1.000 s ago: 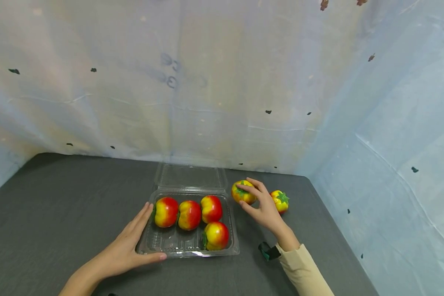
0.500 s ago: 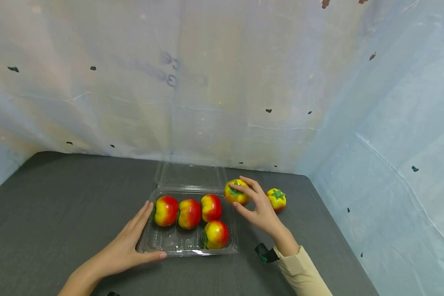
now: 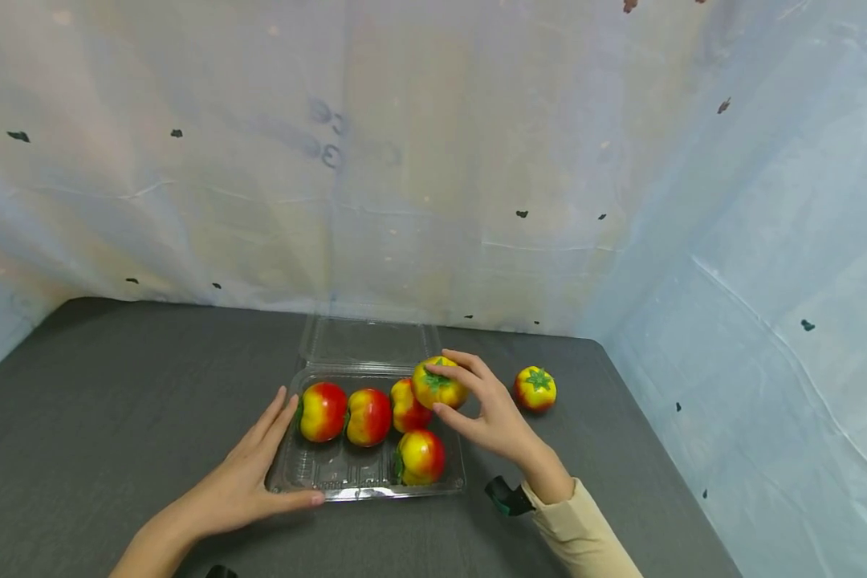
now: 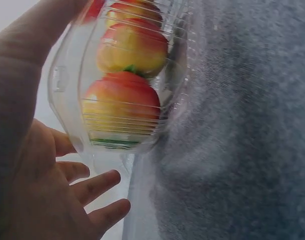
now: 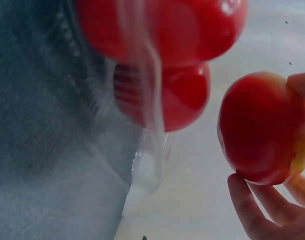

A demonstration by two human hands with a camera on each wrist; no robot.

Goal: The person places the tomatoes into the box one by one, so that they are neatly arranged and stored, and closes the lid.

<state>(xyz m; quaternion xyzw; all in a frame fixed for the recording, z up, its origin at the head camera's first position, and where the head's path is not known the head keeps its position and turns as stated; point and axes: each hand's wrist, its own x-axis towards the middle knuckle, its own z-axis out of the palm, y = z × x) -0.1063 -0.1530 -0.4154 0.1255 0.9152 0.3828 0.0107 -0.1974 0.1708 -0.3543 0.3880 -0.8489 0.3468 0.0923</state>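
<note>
Spanning the box's (image 3: 376,494) near left corner: left hand (image 3: 247,472), fingers straight and spread wide along its left wall, thumb at its near rim. Nothing gripped. Probably a brace, since a thin, light box would slide easily on the desk (image 3: 152,401). How firmly it presses, cannot tell.

Right hand (image 3: 493,413): over the box's far right part, pinching the held fruit (image 3: 426,392). Thumb on the near side, fingers over the leafy top and far side; fruit sits between them, bulging out past the tips toward the box's left. Leaf up, red underside bare; grip from the right likely chosen to leave that underside free. Right wrist view shows a gap between held fruit and box.

Inside the box: left fruit (image 3: 323,413), middle fruit (image 3: 368,419) and far right fruit (image 3: 407,413) in a row along the far side, the last partly hidden by the held one; near right fruit (image 3: 421,457) just in front of it. Lying on their sides, leaf ends leftward where visible, perhaps for neat packing.

Lid (image 3: 368,341) folded back beyond the box's far edge, presumably for access from above. Loose fruit (image 3: 536,391) on the desk, right of the box, well apart, leaf up.
</note>
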